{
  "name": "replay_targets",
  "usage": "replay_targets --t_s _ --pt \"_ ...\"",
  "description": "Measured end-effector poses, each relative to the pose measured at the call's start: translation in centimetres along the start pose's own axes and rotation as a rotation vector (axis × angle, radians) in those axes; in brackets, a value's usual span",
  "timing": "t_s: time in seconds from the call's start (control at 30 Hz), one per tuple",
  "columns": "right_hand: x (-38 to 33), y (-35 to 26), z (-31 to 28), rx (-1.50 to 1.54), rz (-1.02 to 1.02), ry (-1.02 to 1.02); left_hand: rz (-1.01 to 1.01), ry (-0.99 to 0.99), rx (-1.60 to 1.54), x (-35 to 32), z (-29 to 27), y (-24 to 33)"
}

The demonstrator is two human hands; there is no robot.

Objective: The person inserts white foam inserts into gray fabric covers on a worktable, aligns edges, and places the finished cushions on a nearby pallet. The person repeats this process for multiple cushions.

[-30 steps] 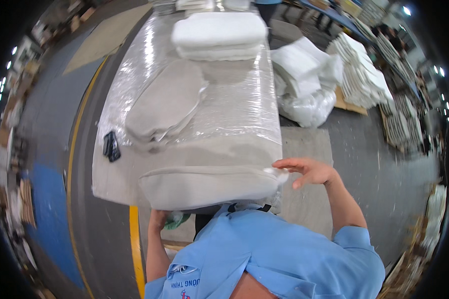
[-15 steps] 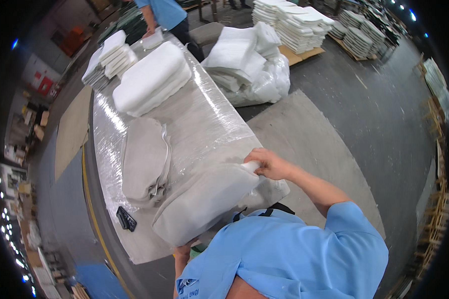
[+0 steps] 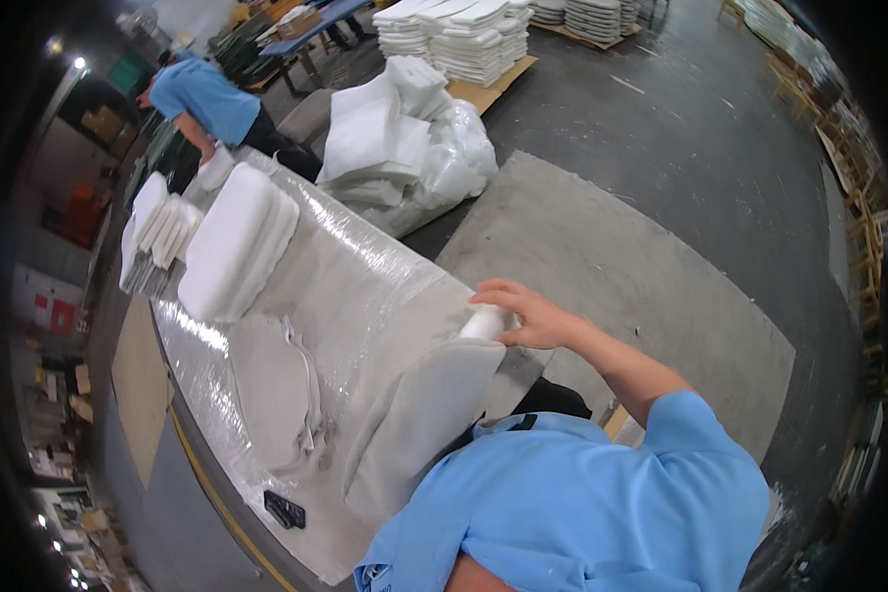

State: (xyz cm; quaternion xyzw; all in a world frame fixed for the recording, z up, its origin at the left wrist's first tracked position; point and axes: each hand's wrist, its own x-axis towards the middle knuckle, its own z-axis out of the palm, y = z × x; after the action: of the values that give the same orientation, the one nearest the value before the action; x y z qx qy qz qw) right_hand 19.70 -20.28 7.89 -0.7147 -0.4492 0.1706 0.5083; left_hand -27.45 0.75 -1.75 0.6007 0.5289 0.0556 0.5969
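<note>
A grey fabric cushion cover [image 3: 419,419] lies at the near edge of the table, against the front of my shirt. White padding [image 3: 481,324] bulges from its open right end. My right hand [image 3: 531,318] is curled round that padding, fingers over the top and thumb below near the cover's edge. My left hand is hidden; only the shirt and cover show on that side. Left of the cover lies a loose stack of grey fabric covers [image 3: 271,395]. Close to the table's near left edge rests a small black device [image 3: 284,509].
The table [image 3: 365,296] is wrapped in shiny clear film. Thick white pads [image 3: 232,247] and smaller folded pieces [image 3: 158,237] sit at its far end, where a co-worker in blue [image 3: 212,104] leans. Beyond its right side are bagged white padding [image 3: 405,138] and stacked white pads [image 3: 454,39].
My view has swung, so the table appears farther left and more tilted. My right hand has shifted from pinching the corner to spanning the padding, which shows more. My left hand has gone from sight.
</note>
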Motion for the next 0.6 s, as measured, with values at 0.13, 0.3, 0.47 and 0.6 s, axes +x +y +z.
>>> replay_targets --t_s 0.13,0.3,0.47,0.6 --pt "-5.1 3.3 -0.1 0.627 0.335 0.273 -0.020 -0.041 0.062 0.8 -0.3 0.7" --pt "-10.8 4.3 4.9 0.947 0.716 0.119 -0.034 -0.078 0.173 1.3 -2.1 0.6" --pt "-12.1 2.3 8.2 1.332 0.777 0.178 0.233 -0.214 0.525 4.1 -6.0 3.2" --pt "-12.2 2.1 8.9 1.519 0.720 0.132 0.619 -0.240 0.972 8.5 -5.2 11.7"
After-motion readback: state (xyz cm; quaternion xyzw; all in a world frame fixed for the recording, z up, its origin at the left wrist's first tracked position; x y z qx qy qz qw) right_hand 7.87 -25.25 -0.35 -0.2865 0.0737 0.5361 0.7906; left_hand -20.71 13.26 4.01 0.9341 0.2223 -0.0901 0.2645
